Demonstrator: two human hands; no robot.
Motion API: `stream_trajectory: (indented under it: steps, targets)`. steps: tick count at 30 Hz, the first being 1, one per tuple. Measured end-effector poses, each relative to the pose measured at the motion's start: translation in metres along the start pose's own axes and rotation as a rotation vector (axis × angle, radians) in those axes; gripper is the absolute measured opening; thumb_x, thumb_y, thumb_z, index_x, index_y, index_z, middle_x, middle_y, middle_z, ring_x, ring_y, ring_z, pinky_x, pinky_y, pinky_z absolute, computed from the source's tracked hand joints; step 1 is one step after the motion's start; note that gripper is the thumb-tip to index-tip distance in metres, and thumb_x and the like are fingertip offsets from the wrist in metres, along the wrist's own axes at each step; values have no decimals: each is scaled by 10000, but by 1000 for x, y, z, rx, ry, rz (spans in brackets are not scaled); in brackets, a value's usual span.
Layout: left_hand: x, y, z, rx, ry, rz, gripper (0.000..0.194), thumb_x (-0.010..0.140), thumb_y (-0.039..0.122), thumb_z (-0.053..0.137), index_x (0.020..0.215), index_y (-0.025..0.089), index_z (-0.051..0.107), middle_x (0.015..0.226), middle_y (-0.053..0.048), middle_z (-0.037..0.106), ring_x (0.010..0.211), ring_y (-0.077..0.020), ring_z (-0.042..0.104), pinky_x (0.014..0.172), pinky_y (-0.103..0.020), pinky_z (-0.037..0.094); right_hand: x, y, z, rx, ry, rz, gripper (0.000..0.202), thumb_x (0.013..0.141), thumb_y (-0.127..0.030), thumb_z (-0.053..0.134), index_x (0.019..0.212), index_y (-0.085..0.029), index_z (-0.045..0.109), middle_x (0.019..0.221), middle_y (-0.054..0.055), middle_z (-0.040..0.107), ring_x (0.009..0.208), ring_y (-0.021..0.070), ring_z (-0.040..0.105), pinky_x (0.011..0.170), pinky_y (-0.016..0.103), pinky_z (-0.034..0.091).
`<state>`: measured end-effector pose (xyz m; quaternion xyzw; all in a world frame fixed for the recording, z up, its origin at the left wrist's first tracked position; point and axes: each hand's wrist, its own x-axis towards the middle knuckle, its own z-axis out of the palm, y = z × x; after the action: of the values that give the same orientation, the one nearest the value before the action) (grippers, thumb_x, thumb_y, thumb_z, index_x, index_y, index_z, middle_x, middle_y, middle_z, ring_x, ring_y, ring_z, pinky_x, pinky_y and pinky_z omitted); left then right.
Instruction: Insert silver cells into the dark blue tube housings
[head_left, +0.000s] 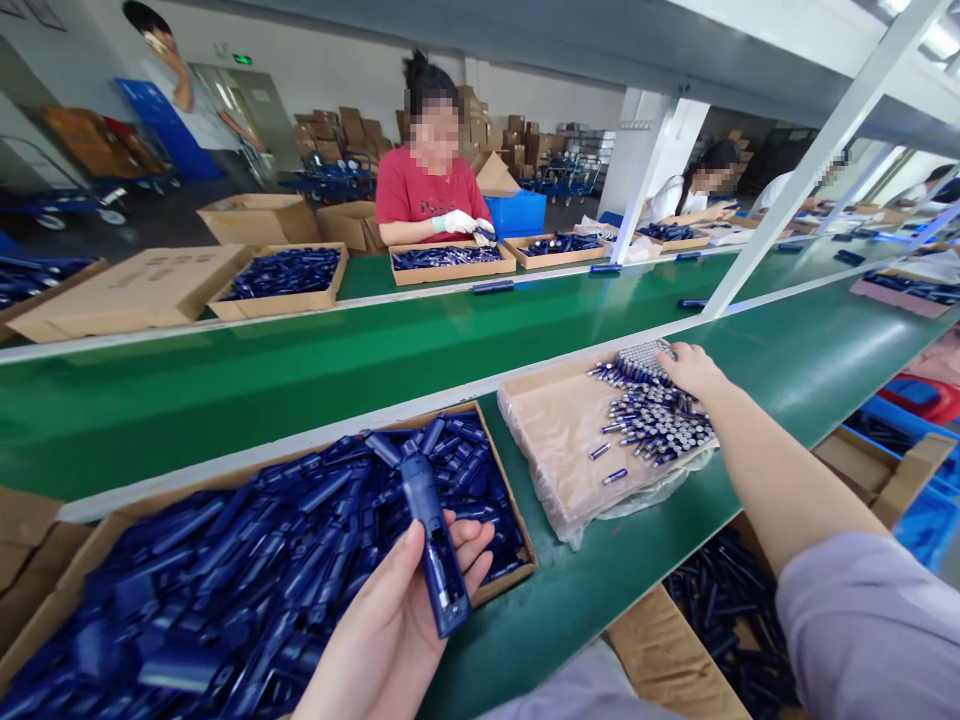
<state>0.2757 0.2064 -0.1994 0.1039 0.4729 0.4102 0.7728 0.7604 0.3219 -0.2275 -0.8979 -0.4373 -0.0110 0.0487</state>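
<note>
My left hand point(401, 610) is closed around a blue plastic handle-shaped housing point(427, 500). Its wider forked head points away from me, and its long open battery compartment faces up. The compartment shows metal contacts at the near end. Over the far right part of a lined cardboard tray point(551, 425), my right hand point(691, 368) curls its fingers down onto the small blue and silver batteries point(660, 415). Its fingertips are partly hidden, so whatever they pinch cannot be made out. Two loose batteries point(615, 477) lie apart from the pile.
A carton point(517, 530) heaped with blue housings stands under my left hand. Beyond it runs a green conveyor belt point(300, 370) with scattered blue pieces. Across it, a person in red point(431, 195) wearing gloves handles parts over a tray. A white post point(802, 180) rises beyond my right hand.
</note>
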Motion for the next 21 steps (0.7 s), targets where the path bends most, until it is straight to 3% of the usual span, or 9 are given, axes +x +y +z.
stream_trajectory:
  steps: [4,7,9,11,14,18,21]
  targets:
    - [3,-2,1,-21,4,4,285,861,234,568,1108,96,601,1264,-168,564,1165,-267,589,998,-421,541,16,-25,16,38,-24,4,650,1042,-659,306,1500,-202,366,1451,162,308,1299,388,342,1050,602,319]
    - [7,-2,4,-33,16,5,271,867,231,557,1099,100,604,1268,-162,564,1165,-262,590,1001,-424,538,7,-27,26,60,-54,-64,644,1022,-671,314,1498,-243,380,1500,117,251,1312,435,297,1036,678,267]
    - [11,-1,7,-27,7,-9,274,861,240,569,1095,102,607,1265,-161,566,1168,-262,588,1008,-422,535,-4,-20,28,87,-94,-174,578,1015,-639,369,1465,-283,437,1496,59,284,1318,410,308,1077,644,251]
    - [14,0,12,-14,-4,-29,283,850,248,587,1088,96,611,1256,-166,570,1165,-262,590,1010,-413,535,-11,-11,26,130,-131,-294,484,1026,-583,404,1411,-309,509,1454,13,366,1323,329,346,1139,512,266]
    - [18,3,19,-6,-19,-52,290,837,247,605,1072,79,618,1244,-181,573,1165,-271,588,1002,-402,540,-3,0,18,199,-101,-367,418,1076,-484,362,1326,-231,582,1367,48,470,1277,233,427,1133,373,317]
    - [19,7,23,-4,-29,-62,304,826,254,619,1070,73,623,1243,-185,572,1169,-283,583,995,-402,544,32,2,19,259,3,-275,376,1101,-374,380,1240,-93,588,1218,138,550,1187,240,502,1071,436,377]
    - [19,8,20,-3,7,-51,295,831,249,609,1074,82,622,1236,-172,580,1151,-276,595,980,-403,551,45,-5,36,299,24,-251,378,1078,-374,468,1315,-87,534,1302,151,492,1256,256,442,1106,464,333]
